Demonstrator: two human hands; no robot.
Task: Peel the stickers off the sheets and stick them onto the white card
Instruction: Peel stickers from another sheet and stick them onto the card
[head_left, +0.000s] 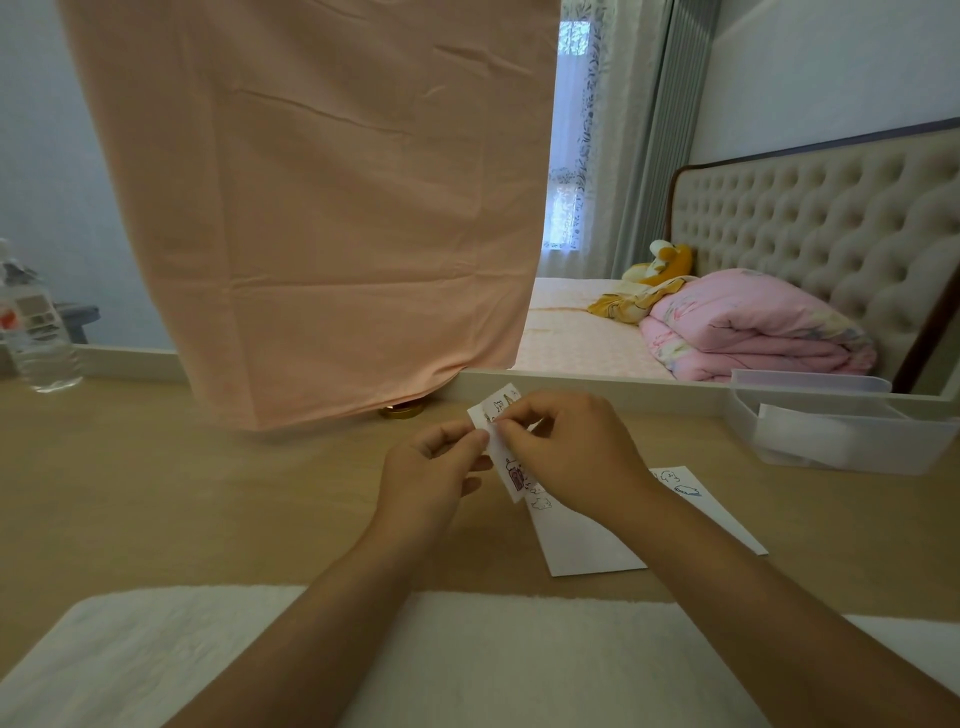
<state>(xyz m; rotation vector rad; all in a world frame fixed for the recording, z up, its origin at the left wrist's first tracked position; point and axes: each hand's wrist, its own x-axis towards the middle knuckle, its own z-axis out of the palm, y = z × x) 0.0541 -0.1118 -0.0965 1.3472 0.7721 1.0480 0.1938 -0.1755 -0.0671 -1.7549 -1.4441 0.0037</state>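
Past towel (467, 654), left hand (426, 473), right hand (571, 457) seemingly pinch sheet (511, 470) edge.

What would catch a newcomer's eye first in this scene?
A big peach cloth hangs across the upper left. At centre, the left hand and right hand pinch a small sticker sheet above the wooden table, with the white card lying beneath the right wrist.

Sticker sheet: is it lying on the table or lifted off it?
Lifted off: the left hand and right hand both pinch the sticker sheet above the table, while the white card lies flat on it.
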